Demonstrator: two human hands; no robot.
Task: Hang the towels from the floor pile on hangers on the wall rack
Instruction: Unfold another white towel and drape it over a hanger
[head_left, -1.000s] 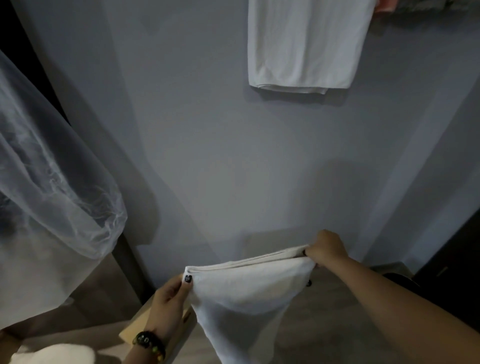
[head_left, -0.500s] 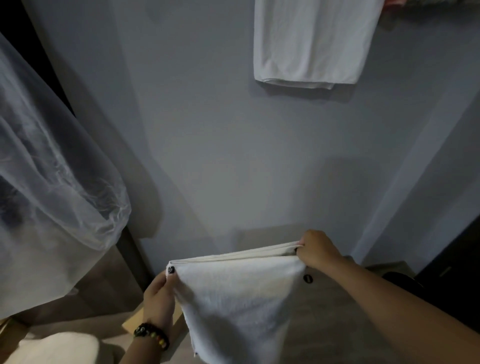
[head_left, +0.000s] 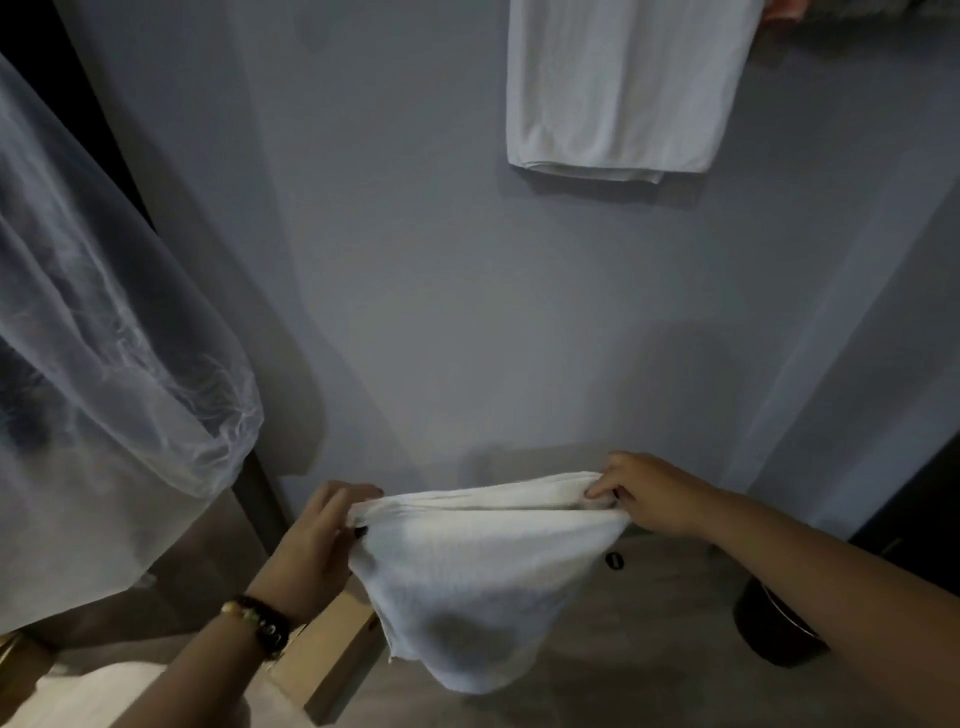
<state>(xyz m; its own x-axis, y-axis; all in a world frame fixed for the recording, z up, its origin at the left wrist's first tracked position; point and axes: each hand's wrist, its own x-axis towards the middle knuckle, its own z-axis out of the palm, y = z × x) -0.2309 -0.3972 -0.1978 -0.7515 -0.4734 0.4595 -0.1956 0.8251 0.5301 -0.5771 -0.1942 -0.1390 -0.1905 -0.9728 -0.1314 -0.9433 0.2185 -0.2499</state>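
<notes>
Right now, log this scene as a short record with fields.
held: white towel, folded double, drooping
left hand: grips towel's left top corner
right hand: pinches towel's right top corner
hung: another white towel up on wall
left side: clear plastic cover
floor: cardboard box, dark bin

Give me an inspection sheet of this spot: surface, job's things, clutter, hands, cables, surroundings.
Surface: grey floor, dim.
Job's things: white towel held up by its top edge, sagging below; another white towel hangs high on the wall; hanger and rack not seen.
Clutter: cardboard box, dark round bin.
Hands: left hand and right hand each keep a grip on one end of the held towel.
Cables: nothing seen.
Surroundings: grey wall, clear plastic cover at left.
</notes>
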